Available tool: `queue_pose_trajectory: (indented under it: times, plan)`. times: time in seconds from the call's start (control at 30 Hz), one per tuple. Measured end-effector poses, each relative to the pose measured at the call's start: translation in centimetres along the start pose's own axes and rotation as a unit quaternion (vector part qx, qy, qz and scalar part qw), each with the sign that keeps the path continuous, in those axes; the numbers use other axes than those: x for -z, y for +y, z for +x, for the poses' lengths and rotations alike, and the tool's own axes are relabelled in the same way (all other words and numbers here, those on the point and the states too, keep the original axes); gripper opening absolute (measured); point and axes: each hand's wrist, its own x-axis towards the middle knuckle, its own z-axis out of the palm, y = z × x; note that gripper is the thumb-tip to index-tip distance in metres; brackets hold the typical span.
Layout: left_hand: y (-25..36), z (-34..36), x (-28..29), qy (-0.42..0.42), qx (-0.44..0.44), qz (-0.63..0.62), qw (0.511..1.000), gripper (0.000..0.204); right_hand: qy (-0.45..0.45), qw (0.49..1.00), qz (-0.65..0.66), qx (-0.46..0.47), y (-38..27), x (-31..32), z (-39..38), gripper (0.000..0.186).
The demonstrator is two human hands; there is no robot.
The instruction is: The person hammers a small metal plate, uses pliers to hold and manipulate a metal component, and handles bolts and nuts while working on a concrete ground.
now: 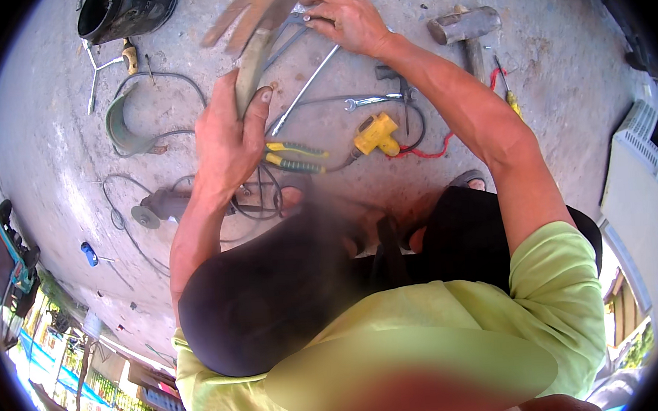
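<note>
My left hand [230,129] is closed round the handle of a claw hammer [254,71], which is raised at the top of the view with its split claw to the left. Close to the hammer head, my right hand [348,20] has its fingers bent together at a small piece that I cannot make out. Below that hand, a long thin metal rod [307,90] slants across the concrete floor. Pliers with yellow and green grips [296,156] lie near my left wrist. A wrench [371,101] and a yellow connector [376,133] lie between my forearms.
To the right are a mallet [469,25] and a yellow-handled screwdriver [513,104]. An angle grinder [169,204] lies by my left forearm, its cable looping about. Farther left are a curved metal piece [122,128], a Y-shaped wrench [95,69] and a black bucket [125,16].
</note>
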Motion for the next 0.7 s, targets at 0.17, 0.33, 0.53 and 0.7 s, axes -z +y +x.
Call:
queue_pose_trajectory:
  times: [0.17,0.33,0.53,0.7]
  plan:
    - [-3.2,-0.2,-2.1,0.010,0.021,-0.001,1.000,0.028,-0.023,1.000,0.014,0.011,0.7,-0.8,-0.5,0.021]
    - [-3.1,0.4,-2.0,-0.061,0.074,0.023,0.995,0.024,-0.020,0.999,0.035,0.013,-0.3,-0.4,-0.7,0.020]
    - [0.1,-0.6,-0.1,0.061,0.016,-0.056,0.996,0.028,-0.009,1.000,0.019,0.018,0.8,-0.2,0.0,0.023]
    - [-5.3,0.9,-2.9,-0.064,0.059,0.101,0.991,0.024,-0.015,0.999,0.022,0.022,0.2,-0.7,0.1,0.024]
